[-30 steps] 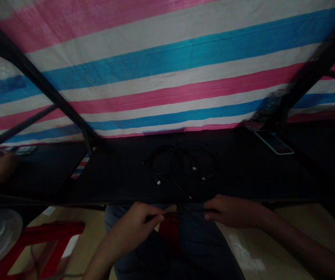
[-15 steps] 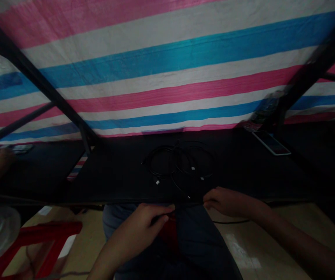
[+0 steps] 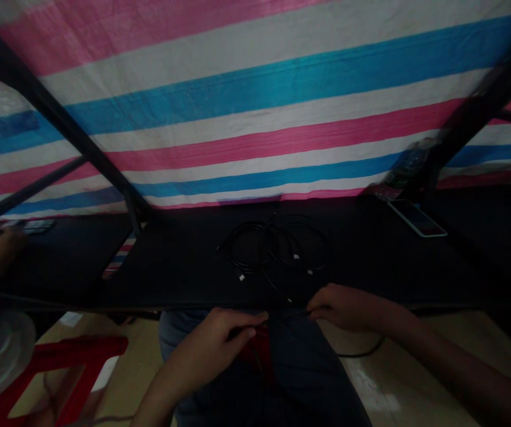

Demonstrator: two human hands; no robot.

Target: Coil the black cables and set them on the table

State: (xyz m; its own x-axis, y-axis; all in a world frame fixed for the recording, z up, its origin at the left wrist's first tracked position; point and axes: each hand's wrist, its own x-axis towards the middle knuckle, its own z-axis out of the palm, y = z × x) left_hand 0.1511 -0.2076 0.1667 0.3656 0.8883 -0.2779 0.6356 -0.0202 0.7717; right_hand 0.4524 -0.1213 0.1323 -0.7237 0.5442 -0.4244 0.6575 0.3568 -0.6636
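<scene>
A tangle of thin black cables (image 3: 273, 255) with small white-tipped plugs lies on the black table (image 3: 184, 279), just beyond my hands. My left hand (image 3: 219, 338) and my right hand (image 3: 344, 308) are at the table's near edge, pinching a black cable (image 3: 291, 315) between them. A slack loop of that cable (image 3: 357, 354) seems to hang below my right wrist. Its path through my left hand is too dark to follow.
A smartphone (image 3: 416, 217) and a bottle (image 3: 409, 166) stand at the far right. A co-worker's hand (image 3: 1, 252) is at the left near another phone (image 3: 37, 225). Dark metal frame bars cross a striped tarpaulin (image 3: 255, 107). A red stool (image 3: 59, 367) stands low left.
Both hands have moved up toward the table edge and closer together. The cable between them no longer runs straight, and a slack loop now shows below my right wrist.
</scene>
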